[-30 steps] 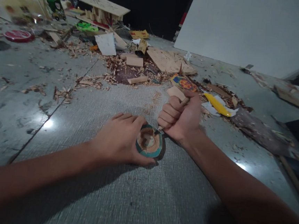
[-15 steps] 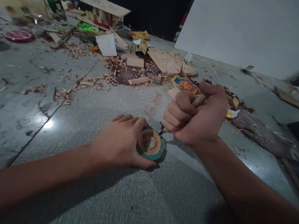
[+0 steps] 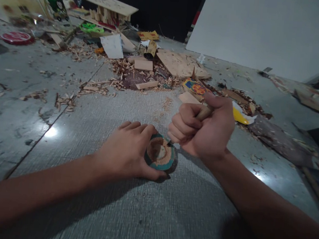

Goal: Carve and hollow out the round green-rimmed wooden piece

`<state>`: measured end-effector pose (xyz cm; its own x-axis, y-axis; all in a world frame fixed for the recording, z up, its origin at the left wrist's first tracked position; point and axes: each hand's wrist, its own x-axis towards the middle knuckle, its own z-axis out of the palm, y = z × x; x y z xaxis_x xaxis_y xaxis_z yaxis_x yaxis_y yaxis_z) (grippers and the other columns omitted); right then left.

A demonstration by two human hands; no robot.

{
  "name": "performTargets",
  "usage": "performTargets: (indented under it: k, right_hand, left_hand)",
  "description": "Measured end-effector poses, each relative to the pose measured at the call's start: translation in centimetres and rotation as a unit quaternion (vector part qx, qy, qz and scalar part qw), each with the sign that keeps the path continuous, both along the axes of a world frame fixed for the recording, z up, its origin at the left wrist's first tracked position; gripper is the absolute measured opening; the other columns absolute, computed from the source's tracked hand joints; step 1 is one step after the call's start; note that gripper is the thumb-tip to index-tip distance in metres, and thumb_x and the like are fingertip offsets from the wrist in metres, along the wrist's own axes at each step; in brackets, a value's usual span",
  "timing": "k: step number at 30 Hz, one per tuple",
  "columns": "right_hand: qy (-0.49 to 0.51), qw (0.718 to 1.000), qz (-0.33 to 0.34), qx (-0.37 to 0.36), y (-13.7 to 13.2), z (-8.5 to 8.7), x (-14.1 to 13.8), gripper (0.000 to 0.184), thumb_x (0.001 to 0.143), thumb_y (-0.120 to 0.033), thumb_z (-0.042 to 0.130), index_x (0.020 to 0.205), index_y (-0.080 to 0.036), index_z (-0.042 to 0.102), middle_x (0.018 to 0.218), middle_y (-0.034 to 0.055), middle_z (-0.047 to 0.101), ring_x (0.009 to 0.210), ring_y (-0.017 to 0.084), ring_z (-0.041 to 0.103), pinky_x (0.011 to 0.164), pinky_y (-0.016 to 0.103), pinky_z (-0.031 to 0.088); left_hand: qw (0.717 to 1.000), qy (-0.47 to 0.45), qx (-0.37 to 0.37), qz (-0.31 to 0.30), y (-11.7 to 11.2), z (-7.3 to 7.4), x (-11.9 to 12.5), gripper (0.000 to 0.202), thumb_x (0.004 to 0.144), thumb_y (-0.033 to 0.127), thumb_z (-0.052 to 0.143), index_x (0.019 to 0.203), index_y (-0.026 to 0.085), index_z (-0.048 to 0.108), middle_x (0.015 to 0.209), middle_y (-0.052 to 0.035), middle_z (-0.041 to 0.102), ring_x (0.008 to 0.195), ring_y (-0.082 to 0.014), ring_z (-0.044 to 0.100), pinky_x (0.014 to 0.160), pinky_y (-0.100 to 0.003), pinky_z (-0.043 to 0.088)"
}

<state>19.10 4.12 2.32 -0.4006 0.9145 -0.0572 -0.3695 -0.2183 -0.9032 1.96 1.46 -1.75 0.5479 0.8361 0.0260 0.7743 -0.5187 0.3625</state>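
A round wooden piece (image 3: 167, 162) with a teal rim and a hollowed, rough tan inside rests on the grey textured surface. My left hand (image 3: 130, 150) is wrapped around its left side, fingers at the back and thumb along the near edge. In a closed fist, my right hand (image 3: 203, 127) grips a carving tool by its wooden handle (image 3: 204, 113). The tool's dark tip (image 3: 169, 143) points down and meets the far right part of the piece's rim. Most of the handle is hidden inside the fist.
Wood shavings (image 3: 93, 87) and small offcuts (image 3: 143, 65) are scattered ahead. Beyond them lie a plywood sheet (image 3: 178, 63), a patterned colourful piece (image 3: 195, 87) and a small wooden house model (image 3: 110, 9). A red lid (image 3: 17, 37) is at the left, and a white board (image 3: 262, 28) leans behind.
My right hand has moved slightly left and down, bringing the tool's tip from beside the round wooden piece onto its rim. My left hand keeps its hold.
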Motion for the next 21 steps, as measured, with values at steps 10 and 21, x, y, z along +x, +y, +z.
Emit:
performTargets:
  k: [10, 21]
  right_hand:
    - [-0.009, 1.000, -0.007, -0.004, 0.0, -0.1, -0.8, 0.060, 0.084, -0.063, 0.049, 0.049, -0.025, 0.018, 0.040, -0.0070, 0.014, 0.036, 0.008, 0.011, 0.035, 0.026, 0.014]
    - [0.103, 0.985, -0.072, -0.119, 1.2, -1.6, 1.0, 0.057, 0.083, -0.057, 0.050, 0.052, -0.025, 0.014, 0.042, -0.0086, 0.010, 0.036, 0.008, 0.006, 0.033, 0.025, 0.013]
  left_hand:
    - [1.000, 0.004, 0.004, -0.001, 0.0, 0.1, 0.1, 0.070, 0.061, 0.079, 0.068, 0.095, 0.019, 0.056, 0.089, -0.0103, 0.067, 0.090, -0.0346, 0.064, 0.085, -0.049, 0.048]
    - [1.000, 0.018, 0.003, 0.002, 0.1, 0.2, 0.4, 0.075, 0.059, 0.078, 0.070, 0.102, 0.018, 0.059, 0.096, -0.0125, 0.068, 0.095, -0.0359, 0.065, 0.086, -0.049, 0.048]
